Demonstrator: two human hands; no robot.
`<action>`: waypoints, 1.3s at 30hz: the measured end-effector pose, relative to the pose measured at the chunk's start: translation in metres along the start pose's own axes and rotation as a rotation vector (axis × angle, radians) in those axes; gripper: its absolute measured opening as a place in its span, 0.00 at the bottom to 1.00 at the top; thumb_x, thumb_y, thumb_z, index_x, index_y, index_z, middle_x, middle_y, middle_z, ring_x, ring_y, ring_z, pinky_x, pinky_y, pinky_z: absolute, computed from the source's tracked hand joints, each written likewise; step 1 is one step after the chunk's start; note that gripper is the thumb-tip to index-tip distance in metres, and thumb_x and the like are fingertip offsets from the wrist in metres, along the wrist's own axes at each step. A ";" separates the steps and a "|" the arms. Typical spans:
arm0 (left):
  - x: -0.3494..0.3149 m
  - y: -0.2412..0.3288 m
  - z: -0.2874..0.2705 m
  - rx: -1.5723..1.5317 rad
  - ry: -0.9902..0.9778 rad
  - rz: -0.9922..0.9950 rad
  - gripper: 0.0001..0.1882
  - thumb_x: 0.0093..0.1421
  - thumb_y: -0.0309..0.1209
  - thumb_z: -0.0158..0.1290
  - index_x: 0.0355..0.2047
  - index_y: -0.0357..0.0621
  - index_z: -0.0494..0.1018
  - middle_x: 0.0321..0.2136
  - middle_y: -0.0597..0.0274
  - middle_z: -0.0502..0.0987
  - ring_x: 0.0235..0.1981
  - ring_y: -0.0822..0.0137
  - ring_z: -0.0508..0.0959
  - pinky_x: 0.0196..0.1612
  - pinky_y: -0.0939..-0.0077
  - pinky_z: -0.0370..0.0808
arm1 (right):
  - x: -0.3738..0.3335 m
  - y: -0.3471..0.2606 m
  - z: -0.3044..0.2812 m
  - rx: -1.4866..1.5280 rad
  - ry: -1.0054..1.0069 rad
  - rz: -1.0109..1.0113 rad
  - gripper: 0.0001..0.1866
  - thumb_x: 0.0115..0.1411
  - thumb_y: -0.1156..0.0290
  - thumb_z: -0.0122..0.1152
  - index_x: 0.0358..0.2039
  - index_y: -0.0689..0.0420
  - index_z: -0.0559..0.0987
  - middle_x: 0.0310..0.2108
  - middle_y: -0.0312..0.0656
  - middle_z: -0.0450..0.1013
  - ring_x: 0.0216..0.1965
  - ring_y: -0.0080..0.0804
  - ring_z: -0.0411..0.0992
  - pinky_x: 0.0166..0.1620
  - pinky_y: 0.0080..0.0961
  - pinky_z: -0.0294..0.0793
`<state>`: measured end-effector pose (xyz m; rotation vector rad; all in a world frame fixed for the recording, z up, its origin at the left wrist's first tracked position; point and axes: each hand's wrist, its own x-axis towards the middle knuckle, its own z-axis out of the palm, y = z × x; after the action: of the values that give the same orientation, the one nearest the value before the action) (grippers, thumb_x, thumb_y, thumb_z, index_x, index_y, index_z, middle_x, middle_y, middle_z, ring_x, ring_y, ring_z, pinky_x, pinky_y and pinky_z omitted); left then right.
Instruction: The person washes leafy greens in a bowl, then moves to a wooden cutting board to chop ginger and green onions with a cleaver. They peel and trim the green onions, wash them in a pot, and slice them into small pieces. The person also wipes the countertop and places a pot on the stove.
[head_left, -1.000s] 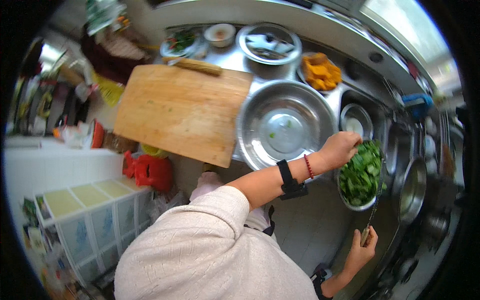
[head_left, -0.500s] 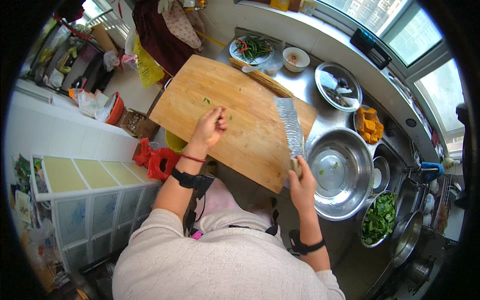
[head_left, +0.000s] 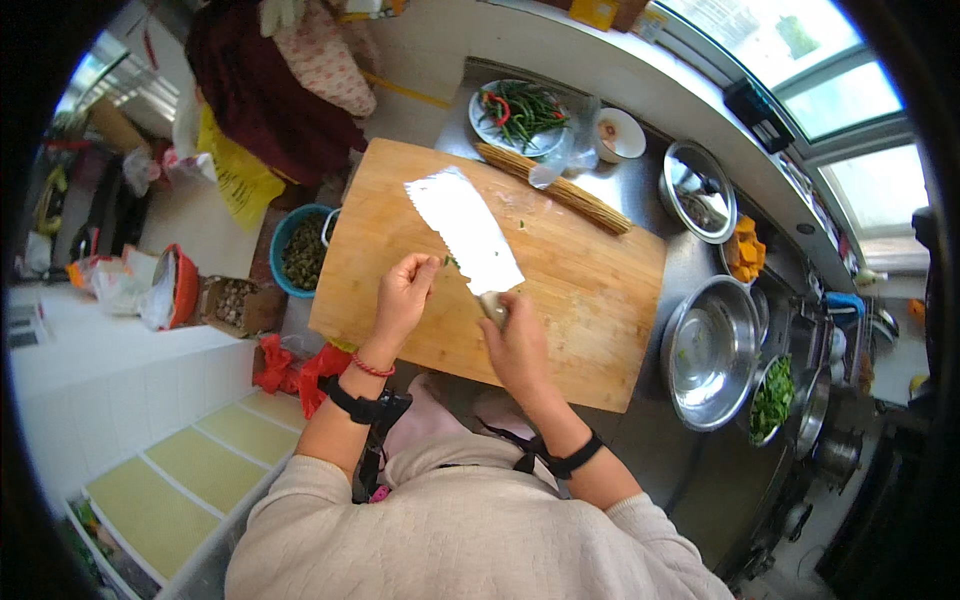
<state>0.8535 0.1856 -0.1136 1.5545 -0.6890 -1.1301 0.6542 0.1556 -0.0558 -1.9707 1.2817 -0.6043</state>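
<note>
A wide-bladed cleaver (head_left: pixel 465 225) lies across the middle of the wooden cutting board (head_left: pixel 590 290), its blade shining white and pointing away to the left. My right hand (head_left: pixel 518 345) is wrapped round its handle at the near end. Just left of the blade, my left hand (head_left: pixel 402 298) is closed, thumb against the fingers. Small green bits show by its fingertips, next to the blade's edge; whether the fingers pinch anything is too small to tell. A few tiny green scraps dot the board.
Behind the board are a bundle of thin sticks (head_left: pixel 560 190), a plate of green and red chillies (head_left: pixel 520 118) and a white bowl (head_left: pixel 618 136). To the right stand a large steel basin (head_left: pixel 712 355), orange chunks (head_left: pixel 744 250) and a bowl of leafy greens (head_left: pixel 771 402). A teal basin (head_left: pixel 300 250) sits left.
The cleaver has swung from the board's right side to its middle, beside my left hand, still in my right hand. The whole view has turned, bringing the teal basin into sight.
</note>
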 end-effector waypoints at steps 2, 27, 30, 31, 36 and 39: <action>-0.002 0.005 0.005 -0.186 -0.175 0.054 0.23 0.67 0.49 0.51 0.42 0.38 0.76 0.32 0.68 0.75 0.34 0.76 0.73 0.38 0.78 0.70 | 0.017 -0.018 0.017 -0.056 -0.031 -0.020 0.20 0.55 0.72 0.67 0.43 0.63 0.68 0.36 0.57 0.73 0.38 0.56 0.73 0.40 0.43 0.72; -0.099 -0.005 -0.211 -0.252 0.327 -0.067 0.14 0.63 0.39 0.51 0.30 0.38 0.74 0.28 0.64 0.74 0.30 0.73 0.72 0.35 0.79 0.69 | 0.052 0.142 -0.049 -0.613 -0.286 -0.207 0.40 0.54 0.68 0.65 0.66 0.45 0.61 0.40 0.47 0.73 0.39 0.50 0.75 0.41 0.41 0.75; -0.098 -0.008 -0.227 -0.169 0.269 -0.101 0.16 0.63 0.40 0.51 0.27 0.39 0.74 0.25 0.66 0.73 0.27 0.75 0.70 0.32 0.80 0.67 | 0.036 0.117 -0.036 -0.610 -0.448 -0.151 0.37 0.55 0.69 0.64 0.66 0.46 0.62 0.40 0.47 0.73 0.42 0.47 0.74 0.43 0.40 0.74; -0.097 -0.008 -0.234 -0.130 0.237 -0.090 0.16 0.63 0.40 0.50 0.26 0.39 0.74 0.24 0.67 0.72 0.26 0.75 0.70 0.31 0.80 0.66 | 0.030 0.111 -0.034 -0.593 -0.484 -0.123 0.37 0.55 0.69 0.64 0.66 0.46 0.62 0.42 0.47 0.73 0.44 0.48 0.74 0.44 0.40 0.74; -0.095 -0.009 -0.273 -0.003 0.131 -0.112 0.18 0.61 0.42 0.51 0.25 0.39 0.74 0.21 0.69 0.71 0.24 0.76 0.69 0.30 0.79 0.65 | -0.034 0.113 -0.049 -0.352 -0.069 0.182 0.38 0.59 0.69 0.61 0.68 0.50 0.58 0.55 0.56 0.70 0.55 0.55 0.69 0.52 0.41 0.71; -0.098 -0.015 -0.297 0.088 0.096 -0.095 0.18 0.62 0.42 0.51 0.25 0.39 0.75 0.21 0.69 0.72 0.24 0.77 0.69 0.30 0.79 0.65 | -0.076 0.115 -0.038 -0.427 0.050 0.456 0.39 0.59 0.69 0.58 0.69 0.51 0.54 0.46 0.62 0.73 0.47 0.57 0.73 0.46 0.44 0.73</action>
<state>1.0845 0.3957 -0.0946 1.7198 -0.6124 -1.0998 0.5292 0.1829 -0.1196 -1.8889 1.9399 -0.1613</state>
